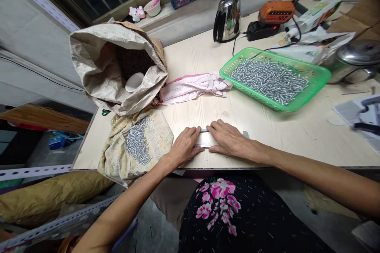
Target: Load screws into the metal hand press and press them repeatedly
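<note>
Black clothing (pixel 252 213) with pink flowers fills the bottom centre, worn by the person seated or standing at a pale wooden bench (pixel 297 142). Two bare forearms reach over the bench's front edge.

Just beyond that edge, around its middle, both hands are on a small, flat tray (pixel 205 139). The left hand (pixel 185 142) covers its left part and the right hand (pixel 227 137) its right part, with a short gap between them. Each hand is partly curled, thumb along the near rim, fingers along the far rim, so the tray is held across its width.

Only the tray's middle shows: whitish, smooth and faintly shiny, with straight grey rims near and far. Its ends are hidden, and whether it is metal or plastic cannot be told. It looks light, stiff and rather slippery, unlikely to break, though its thin rims could be sharp. The two long rims, gripped near the ends and kept level, seem the best hold.

Left of the hands, towards the front left corner, a flowered cloth (pixel 162 126) carries a heap of small silvery pins (pixel 138 142). Farther back, a large sack (pixel 95 55) stands near the left edge, a pink and white towel (pixel 190 91) beside it. To the right, a green basket (pixel 314 91) holds many more pins. A steel kettle (pixel 230 16) stands near the back edge.
</note>
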